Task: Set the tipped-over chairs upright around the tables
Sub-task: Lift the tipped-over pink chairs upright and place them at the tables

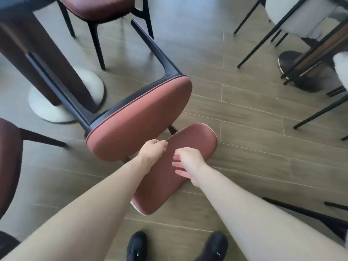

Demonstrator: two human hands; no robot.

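A tipped-over chair (139, 117) with a reddish seat is seen lying on its back on the wood-look floor (254, 117), its dark legs pointing toward the pedestal table (47, 68). The backrest edge is pinched by the left hand (153, 150), while the right hand (188, 162) is held open just above the backrest. Should the chair be raised on that light one-sided grip, it could be twisted loose or knocked against the table.

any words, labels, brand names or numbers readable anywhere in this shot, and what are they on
None can be read.
The tipped-over chair, its backrest, the floor and the tables show no lettering.
The black shoes carry small pale marks, too small and blurred to read.
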